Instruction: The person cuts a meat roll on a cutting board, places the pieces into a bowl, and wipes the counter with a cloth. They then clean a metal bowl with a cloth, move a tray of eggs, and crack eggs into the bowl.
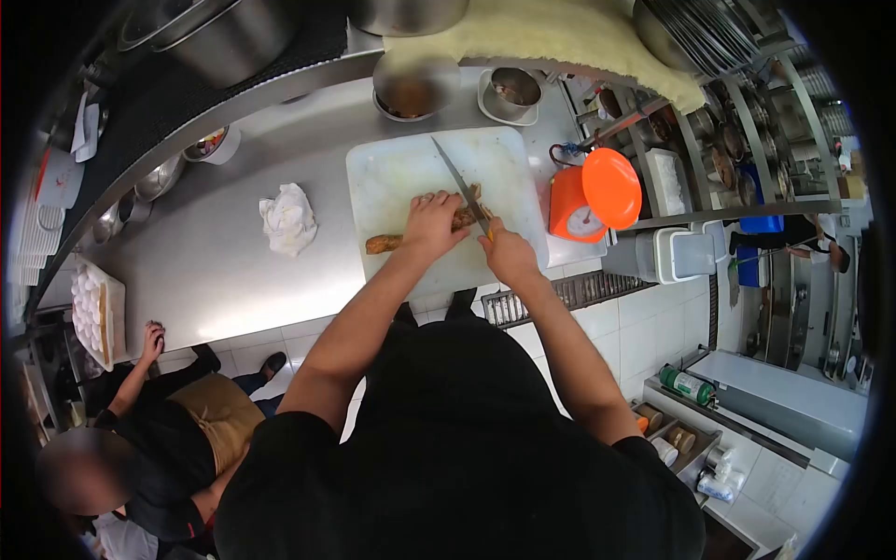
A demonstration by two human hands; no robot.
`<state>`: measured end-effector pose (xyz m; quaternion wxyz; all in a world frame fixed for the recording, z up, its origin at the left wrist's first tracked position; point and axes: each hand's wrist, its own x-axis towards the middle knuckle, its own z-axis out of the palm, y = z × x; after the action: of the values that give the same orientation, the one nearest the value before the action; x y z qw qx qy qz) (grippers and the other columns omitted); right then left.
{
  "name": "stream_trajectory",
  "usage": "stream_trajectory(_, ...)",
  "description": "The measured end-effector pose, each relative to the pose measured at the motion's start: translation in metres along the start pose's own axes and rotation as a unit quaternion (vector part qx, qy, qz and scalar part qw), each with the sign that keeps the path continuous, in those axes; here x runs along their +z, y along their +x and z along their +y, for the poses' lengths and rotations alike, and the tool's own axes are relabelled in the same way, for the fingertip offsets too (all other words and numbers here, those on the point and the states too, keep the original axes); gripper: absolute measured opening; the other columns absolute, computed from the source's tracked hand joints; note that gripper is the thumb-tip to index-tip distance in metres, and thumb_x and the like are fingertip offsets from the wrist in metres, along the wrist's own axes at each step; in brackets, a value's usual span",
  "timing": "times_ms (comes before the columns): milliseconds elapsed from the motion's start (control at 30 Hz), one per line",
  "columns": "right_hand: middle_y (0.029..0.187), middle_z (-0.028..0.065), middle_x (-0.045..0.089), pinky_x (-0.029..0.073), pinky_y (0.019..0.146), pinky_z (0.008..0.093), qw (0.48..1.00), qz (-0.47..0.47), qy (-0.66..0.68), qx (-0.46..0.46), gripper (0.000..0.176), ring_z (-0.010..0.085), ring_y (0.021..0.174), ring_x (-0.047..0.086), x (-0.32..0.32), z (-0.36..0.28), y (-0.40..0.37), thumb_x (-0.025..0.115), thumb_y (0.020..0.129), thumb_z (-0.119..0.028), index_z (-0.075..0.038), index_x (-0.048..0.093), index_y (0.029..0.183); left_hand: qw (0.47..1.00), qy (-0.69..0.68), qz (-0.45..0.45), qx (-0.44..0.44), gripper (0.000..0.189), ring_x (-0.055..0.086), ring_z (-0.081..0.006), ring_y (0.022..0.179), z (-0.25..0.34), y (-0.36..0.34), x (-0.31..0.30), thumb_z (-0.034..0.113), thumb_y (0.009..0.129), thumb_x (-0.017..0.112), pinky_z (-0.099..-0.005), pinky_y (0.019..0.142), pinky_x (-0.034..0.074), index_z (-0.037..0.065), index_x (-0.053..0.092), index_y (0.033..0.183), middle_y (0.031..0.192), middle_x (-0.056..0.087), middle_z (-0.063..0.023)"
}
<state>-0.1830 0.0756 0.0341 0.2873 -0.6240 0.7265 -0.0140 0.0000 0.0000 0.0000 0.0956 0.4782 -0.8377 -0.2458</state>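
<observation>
On the white cutting board (pixel 373 182) lies a long, browned piece of food (pixel 384 244), perhaps cooked meat; its exact kind cannot be told. My left hand (pixel 433 224) presses down over its middle with bent fingers, hiding part of it. My right hand (pixel 511 254) is closed round the yellowish handle of a kitchen knife (pixel 457 177). The long blade points away from me and to the left, crossing the food just right of my left fingers. Small brown bits (pixel 476 191) lie by the blade at the food's right end.
An orange scale (pixel 569 201) stands right of the board. Behind it are a metal pot (pixel 515 89) and a bowl (pixel 403 110). A crumpled white cloth (pixel 288 220) lies left, eggs (pixel 89 308) farther left. Another person (pixel 159 448) is at lower left.
</observation>
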Motion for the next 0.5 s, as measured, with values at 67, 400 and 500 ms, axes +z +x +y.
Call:
stream_trajectory(67, 0.09, 0.0262, 0.072, 0.056, 0.077, 0.0573, 0.999, 0.03, 0.002, -0.02, 0.032, 0.0474, 0.086, 0.072, -0.007, -0.008, -0.003, 0.062, 0.103, -0.029, -0.003, 0.049, 0.115, 1.0, -0.002, 0.03, 0.008, 0.053, 0.059, -0.0309, 0.123, -0.016, 0.001, -0.01, 0.029, 0.082, 0.084, -0.0462, 0.107, 0.042, 0.012, 0.064, 0.128, 0.125, 0.064, -0.0102)
stream_trajectory(400, 0.086, 0.0267, 0.072, 0.055, 0.074, 0.059, 0.997, -0.065, -0.024, 0.023, 0.029, 0.0476, 0.084, 0.072, -0.021, -0.01, -0.1, 0.059, 0.104, -0.028, -0.002, 0.049, 0.112, 1.0, -0.024, 0.013, -0.008, 0.037, 0.062, -0.0308, 0.116, -0.004, -0.011, -0.001, 0.021, 0.083, 0.082, -0.0486, 0.101, 0.045, 0.01, 0.067, 0.114, 0.116, 0.067, -0.0097)
stream_trajectory(500, 0.086, 0.0266, 0.072, 0.055, 0.075, 0.059, 0.999, -0.03, -0.018, 0.014, 0.03, 0.0479, 0.085, 0.072, 0.012, -0.002, -0.077, 0.059, 0.104, -0.028, -0.002, 0.049, 0.114, 0.999, -0.029, 0.02, 0.0, 0.036, 0.062, -0.0302, 0.116, -0.006, -0.011, -0.001, 0.021, 0.082, 0.083, -0.0477, 0.101, 0.046, 0.009, 0.068, 0.112, 0.113, 0.068, -0.009)
